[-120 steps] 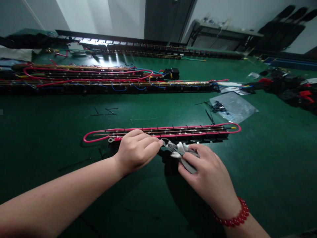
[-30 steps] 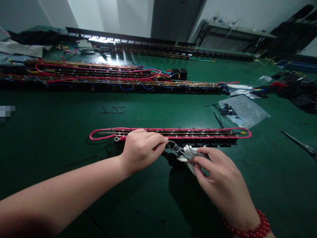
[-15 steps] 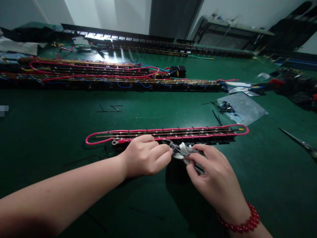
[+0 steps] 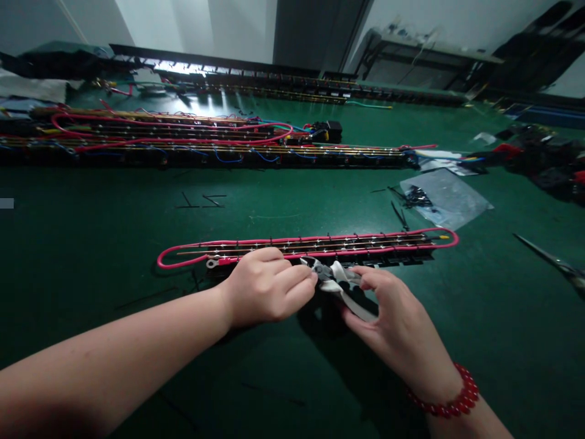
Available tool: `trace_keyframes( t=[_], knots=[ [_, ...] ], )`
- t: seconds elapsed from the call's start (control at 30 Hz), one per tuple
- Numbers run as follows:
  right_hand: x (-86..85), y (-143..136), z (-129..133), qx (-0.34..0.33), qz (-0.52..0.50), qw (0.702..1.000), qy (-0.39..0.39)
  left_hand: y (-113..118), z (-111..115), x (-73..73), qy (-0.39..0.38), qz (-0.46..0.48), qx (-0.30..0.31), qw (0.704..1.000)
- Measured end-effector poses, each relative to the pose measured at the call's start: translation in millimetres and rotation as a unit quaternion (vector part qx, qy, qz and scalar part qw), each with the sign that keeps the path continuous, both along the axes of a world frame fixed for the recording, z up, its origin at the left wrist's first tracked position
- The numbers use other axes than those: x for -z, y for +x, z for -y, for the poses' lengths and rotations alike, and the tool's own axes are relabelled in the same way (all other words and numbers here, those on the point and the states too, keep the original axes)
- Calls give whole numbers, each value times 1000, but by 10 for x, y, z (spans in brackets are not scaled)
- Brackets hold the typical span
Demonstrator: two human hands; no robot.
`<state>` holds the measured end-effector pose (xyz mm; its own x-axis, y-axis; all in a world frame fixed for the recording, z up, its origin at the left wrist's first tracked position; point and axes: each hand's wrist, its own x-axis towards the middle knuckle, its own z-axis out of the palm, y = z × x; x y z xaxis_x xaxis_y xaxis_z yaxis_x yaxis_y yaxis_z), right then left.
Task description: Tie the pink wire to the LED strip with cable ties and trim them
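A long black bar-like assembly [image 4: 388,244] with metal rods lies across the green table in front of me. A red cable [image 4: 192,263] loops around it, fastened at intervals with black ties, and ends in a ring terminal [image 4: 212,264]. My left hand [image 4: 274,285] is closed in a fist at the near side of the assembly; whatever it pinches is hidden. In my right hand [image 4: 393,311] are diagonal cutters [image 4: 359,305] with pale grey handles, spread apart. Their jaws sit beside my left fingertips, close to the near edge of the assembly.
Longer wired assemblies [image 4: 256,160] lie across the table farther back. A clear plastic bag [image 4: 450,198] with black cable ties stands behind to the right. Scissors or a similar pointed tool [image 4: 548,259] lie at the right. Loose black ties [image 4: 201,200] are scattered about.
The cutters' handles have spread wider as my right hand's fingers loosened around them. My left hand has hardly moved.
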<state>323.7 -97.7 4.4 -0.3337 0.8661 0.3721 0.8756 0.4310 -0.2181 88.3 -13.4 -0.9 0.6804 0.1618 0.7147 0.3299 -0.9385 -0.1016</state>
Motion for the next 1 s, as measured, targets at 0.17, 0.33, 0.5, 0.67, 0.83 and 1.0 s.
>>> trace_keyframes(
  t=[0.17, 0.33, 0.5, 0.67, 0.83, 1.0],
  knots=[
    [-27, -29, 40, 1, -7, 1000, -6, -14, -8, 1, -2, 1, 5, 1000],
    [-36, -67, 58, 1, -8, 1000, -1, -39, -20, 3, -2, 1, 8, 1000],
    [-29, -63, 34, -1, -4, 1000, 3, -53, -34, 9, -23, 11, -3, 1000],
    [16, -90, -5, 10, 6, 1000, -16, -56, -40, -2, -46, 24, -8, 999],
    [97, -181, -3, 25, 48, 998, -15, -64, -36, 6, -47, 23, 2, 999],
    [146, -239, -23, 62, 63, 996, -11, -64, -33, 13, -30, 22, 3, 999]
  ],
)
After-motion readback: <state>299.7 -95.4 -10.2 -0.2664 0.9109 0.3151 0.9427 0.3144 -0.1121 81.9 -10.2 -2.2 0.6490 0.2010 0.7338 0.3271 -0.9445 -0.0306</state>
